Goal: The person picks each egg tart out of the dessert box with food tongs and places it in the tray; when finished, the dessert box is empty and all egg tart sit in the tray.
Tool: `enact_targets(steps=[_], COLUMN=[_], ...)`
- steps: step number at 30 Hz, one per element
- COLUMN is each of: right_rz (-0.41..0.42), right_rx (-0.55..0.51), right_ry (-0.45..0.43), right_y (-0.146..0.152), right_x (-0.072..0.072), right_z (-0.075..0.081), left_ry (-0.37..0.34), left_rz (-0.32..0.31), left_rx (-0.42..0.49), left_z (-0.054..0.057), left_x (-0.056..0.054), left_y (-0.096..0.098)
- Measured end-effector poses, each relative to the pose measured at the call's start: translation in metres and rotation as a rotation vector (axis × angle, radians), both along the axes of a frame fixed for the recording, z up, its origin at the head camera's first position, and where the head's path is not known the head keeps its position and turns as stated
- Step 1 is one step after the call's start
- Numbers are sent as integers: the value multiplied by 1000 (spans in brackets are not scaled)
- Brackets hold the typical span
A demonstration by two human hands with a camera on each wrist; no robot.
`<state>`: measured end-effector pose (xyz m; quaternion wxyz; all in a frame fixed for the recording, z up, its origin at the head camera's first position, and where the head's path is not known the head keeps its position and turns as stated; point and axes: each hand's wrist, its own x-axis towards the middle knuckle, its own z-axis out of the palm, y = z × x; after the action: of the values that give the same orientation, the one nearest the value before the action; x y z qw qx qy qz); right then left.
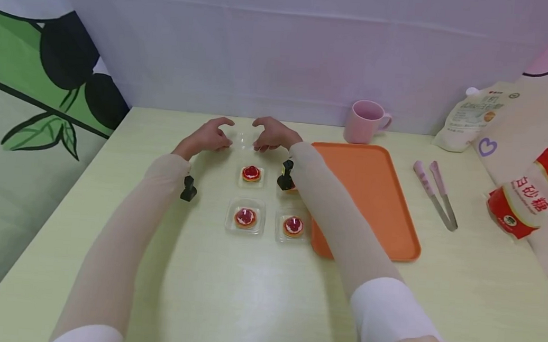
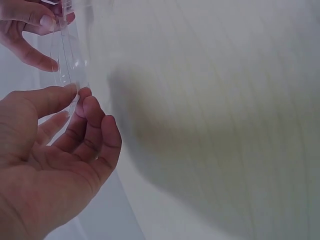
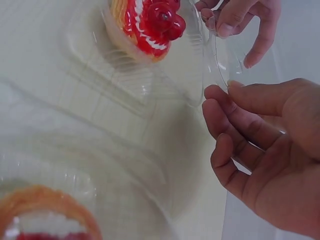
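Note:
My left hand (image 1: 211, 136) and right hand (image 1: 273, 135) are at the far side of the table, facing each other. Between them stands a thin clear plastic lid (image 3: 222, 65), and each hand pinches its edge between thumb and fingers. Just on the near side of the lid sits a clear plastic box with a red-topped tart (image 1: 251, 173) in it; the right wrist view shows red fruit and white cream on the tart's crust. Two more boxed tarts, one on the left (image 1: 245, 218) and one on the right (image 1: 293, 226), lie nearer me. Another is mostly hidden by my right forearm.
An orange tray (image 1: 372, 199) lies under and beyond my right forearm. Behind it stands a pink mug (image 1: 364, 123). Tongs (image 1: 436, 195), a white pouch (image 1: 468, 121) and a red-and-clear bag with a white cap (image 1: 530, 194) are on the right. A fabric wall backs the table.

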<state>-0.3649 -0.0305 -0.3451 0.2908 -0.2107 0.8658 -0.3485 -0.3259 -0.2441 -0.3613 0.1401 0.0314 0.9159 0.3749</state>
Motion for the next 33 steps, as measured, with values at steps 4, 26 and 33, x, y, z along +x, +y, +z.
enact_targets(steps=[4, 26, 33], right_rz=[6, -41, -19], right_rx=[35, 118, 87], right_ry=[-24, 0, 67], right_y=[-3, 6, 26], right_x=[-1, 5, 8], right_z=[0, 9, 22], left_ry=[0, -56, -23], left_rz=[-10, 10, 40], left_rx=[-8, -3, -24], left_z=[-2, -7, -5], left_x=[0, 3, 8], left_y=[-1, -9, -24])
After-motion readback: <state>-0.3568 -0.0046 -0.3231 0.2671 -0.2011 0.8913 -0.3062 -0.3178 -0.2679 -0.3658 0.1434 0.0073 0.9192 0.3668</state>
